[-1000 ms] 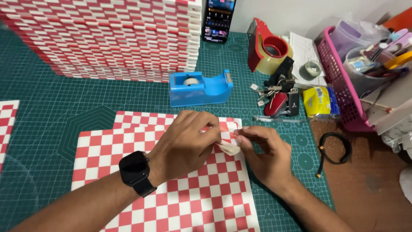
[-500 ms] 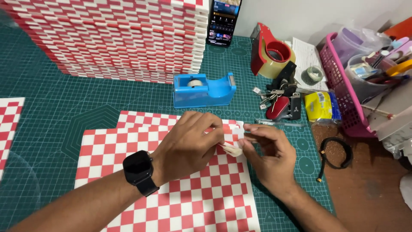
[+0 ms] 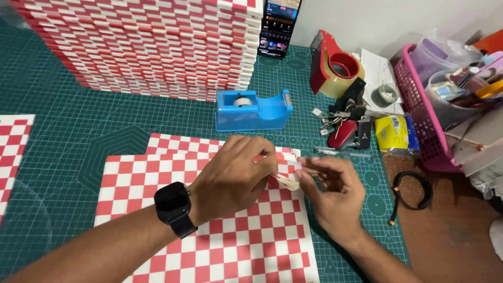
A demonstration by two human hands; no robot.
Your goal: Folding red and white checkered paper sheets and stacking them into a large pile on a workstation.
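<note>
My left hand (image 3: 236, 175), with a black watch on its wrist, pinches a small cream strip of backing (image 3: 287, 181) at the top right corner of a red and white checkered sheet (image 3: 230, 236). My right hand (image 3: 332, 191) meets it there, its fingertips holding the other end of the strip at the sheet's edge. The sheet lies flat on a green cutting mat (image 3: 78, 152), over another checkered sheet (image 3: 173, 141) that shows above it. What the fingers hide between them I cannot make out.
A blue tape dispenser (image 3: 252, 110) stands just beyond the sheets. Stacked checkered boxes (image 3: 152, 47) fill the far left. A phone (image 3: 276, 26), a red packing-tape gun (image 3: 330, 63), keys (image 3: 343, 123), a yellow packet (image 3: 395, 133), a pink basket (image 3: 424, 105) and a black band (image 3: 411, 191) lie right. Another checkered sheet (image 3: 13, 152) is at the left edge.
Both hands stay together at the sheet's corner; the fingers have shifted slightly on the small strip. The view has drifted a little.
</note>
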